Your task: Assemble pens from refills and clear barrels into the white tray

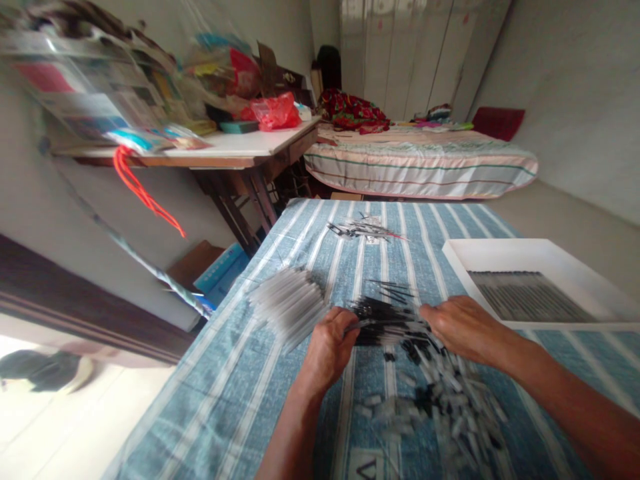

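My left hand (pixel 333 343) is closed, with a thin dark stick-like piece between thumb and fingers. Opposite it, my right hand (pixel 450 323) is also closed, its fingertips by the right end of the dark pile; what it pinches is too small to tell. Between the hands lies a heap of thin black rods (pixel 383 320). A bundle of translucent white tubes (pixel 289 303) rests left of it. Nearer me, many small clear and black caps (pixel 460 400) are scattered on the blue striped cloth (pixel 225 387).
On the right, a white tray (pixel 505 248) holds a row of grey sticks (pixel 530 295). Loose thin pieces (pixel 363 230) lie at the cloth's far end. A cluttered desk (pixel 235 148) stands at left, a bed (pixel 425 160) behind.
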Motion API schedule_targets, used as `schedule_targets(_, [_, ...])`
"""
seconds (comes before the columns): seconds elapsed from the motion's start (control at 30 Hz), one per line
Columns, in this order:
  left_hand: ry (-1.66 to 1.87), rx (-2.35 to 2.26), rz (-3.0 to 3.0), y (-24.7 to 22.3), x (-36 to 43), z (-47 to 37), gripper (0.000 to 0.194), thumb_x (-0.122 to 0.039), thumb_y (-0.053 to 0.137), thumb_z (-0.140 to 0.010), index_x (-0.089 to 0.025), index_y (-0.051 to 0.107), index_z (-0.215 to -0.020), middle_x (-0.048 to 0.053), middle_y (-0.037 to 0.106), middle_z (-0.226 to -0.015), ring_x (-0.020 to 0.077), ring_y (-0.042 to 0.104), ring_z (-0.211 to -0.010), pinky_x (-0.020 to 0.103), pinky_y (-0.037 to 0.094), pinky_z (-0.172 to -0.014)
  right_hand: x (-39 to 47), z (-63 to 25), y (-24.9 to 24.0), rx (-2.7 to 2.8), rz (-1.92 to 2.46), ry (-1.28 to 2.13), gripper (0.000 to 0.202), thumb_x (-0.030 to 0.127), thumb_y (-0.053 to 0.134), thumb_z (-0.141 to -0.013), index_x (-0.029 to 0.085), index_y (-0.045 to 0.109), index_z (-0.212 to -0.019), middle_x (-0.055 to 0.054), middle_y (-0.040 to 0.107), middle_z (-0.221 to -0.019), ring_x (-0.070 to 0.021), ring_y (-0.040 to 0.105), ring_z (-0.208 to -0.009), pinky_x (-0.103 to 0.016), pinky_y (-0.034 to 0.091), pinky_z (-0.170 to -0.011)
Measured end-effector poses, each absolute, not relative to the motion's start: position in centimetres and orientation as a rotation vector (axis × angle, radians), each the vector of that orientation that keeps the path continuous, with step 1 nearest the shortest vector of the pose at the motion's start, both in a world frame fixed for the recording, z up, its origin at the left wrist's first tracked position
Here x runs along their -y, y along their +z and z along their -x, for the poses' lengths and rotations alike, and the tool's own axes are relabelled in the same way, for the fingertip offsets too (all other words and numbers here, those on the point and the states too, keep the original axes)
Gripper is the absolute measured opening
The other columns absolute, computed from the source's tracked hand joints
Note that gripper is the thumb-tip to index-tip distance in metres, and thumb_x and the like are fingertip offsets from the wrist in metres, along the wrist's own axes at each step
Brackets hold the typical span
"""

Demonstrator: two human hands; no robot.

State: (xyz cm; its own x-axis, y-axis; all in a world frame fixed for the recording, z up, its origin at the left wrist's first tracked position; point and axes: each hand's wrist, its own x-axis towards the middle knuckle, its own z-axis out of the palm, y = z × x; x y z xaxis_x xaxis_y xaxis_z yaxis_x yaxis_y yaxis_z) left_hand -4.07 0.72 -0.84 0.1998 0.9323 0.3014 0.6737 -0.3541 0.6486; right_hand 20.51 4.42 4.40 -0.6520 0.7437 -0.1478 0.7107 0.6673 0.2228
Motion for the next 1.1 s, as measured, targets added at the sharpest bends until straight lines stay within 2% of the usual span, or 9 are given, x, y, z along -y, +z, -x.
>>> schedule_targets(0.3, [0.797, -1.353, -2.131, -0.2, -0.3, 3.6, 0.013, -0.014, 0.049, -0.082, -0.019, 0.06, -0.078, 0.004, 0.061, -0.078, 0.0157, 0.058, -0.077, 0.025, 0.043, -0.07, -4.1, -19.7, 4.7, -2.723, -1.09, 0.201, 0.02, 0.002, 0.045, -0.078, 0.015, 0.059, -0.084, -0.008, 0.068, -0.062, -0.022, 0.065, -0.062, -0.028, 0.035, -0.06])
schedule_targets(0.53, [0.855, -1.379, -1.983, -0.1, -0.1, 3.0, 0.008, -0.017, 0.055, -0.078, -0.018, 0.063, -0.081, 0.002, 0.063, -0.076, 0.0151, 0.059, -0.073, 0.025, 0.043, -0.068, -2.5, -16.7, 5.0, -2.95, -1.043, 0.109, 0.02, 0.003, 0.044, -0.081, 0.016, 0.058, -0.086, -0.006, 0.068, -0.07, -0.0191, 0.063, -0.067, -0.031, 0.035, -0.072])
schedule_targets(0.7, [1.015, -1.413, -1.752, -0.8, -0.1, 3.1, 0.008, -0.024, 0.058, -0.079, -0.017, 0.063, -0.08, 0.0, 0.061, -0.07, 0.0135, 0.057, -0.065, 0.023, 0.043, -0.062, -2.1, -16.7, 4.4, -3.071, -1.22, 0.033, 0.024, 0.015, 0.038, -0.091, 0.018, 0.062, -0.092, -0.005, 0.069, -0.074, -0.0178, 0.063, -0.068, -0.029, 0.034, -0.068])
schedule_targets(0.83, [1.107, -1.305, -1.527, -1.2, -0.1, 3.1, 0.012, -0.028, 0.061, -0.079, -0.016, 0.061, -0.081, 0.0, 0.061, -0.07, 0.0138, 0.056, -0.065, 0.023, 0.044, -0.061, -2.1, -16.6, 2.9, -2.805, -1.333, -0.215, 0.025, 0.026, 0.043, -0.09, 0.02, 0.066, -0.085, -0.006, 0.071, -0.075, -0.0193, 0.065, -0.069, -0.026, 0.034, -0.06])
schedule_targets(0.97, [1.121, -1.228, -1.44, -1.4, 0.0, 2.9, 0.013, -0.028, 0.062, -0.078, -0.016, 0.061, -0.079, 0.0, 0.059, -0.068, 0.0132, 0.055, -0.065, 0.023, 0.044, -0.061, -1.9, -15.6, 1.0, -2.643, -1.309, -0.354, 0.023, 0.025, 0.047, -0.086, 0.018, 0.069, -0.084, -0.011, 0.073, -0.08, -0.0231, 0.068, -0.075, -0.026, 0.036, -0.06])
schedule_targets(1.1, [1.105, -1.207, -1.466, -1.4, 0.0, 2.9, 0.012, -0.026, 0.063, -0.077, -0.015, 0.061, -0.079, 0.0, 0.058, -0.068, 0.0118, 0.052, -0.063, 0.022, 0.042, -0.06, -1.9, -15.1, -0.3, -2.627, -1.32, -0.383, 0.022, 0.019, 0.047, -0.083, 0.015, 0.069, -0.081, -0.014, 0.072, -0.08, -0.0247, 0.067, -0.075, -0.027, 0.036, -0.059])
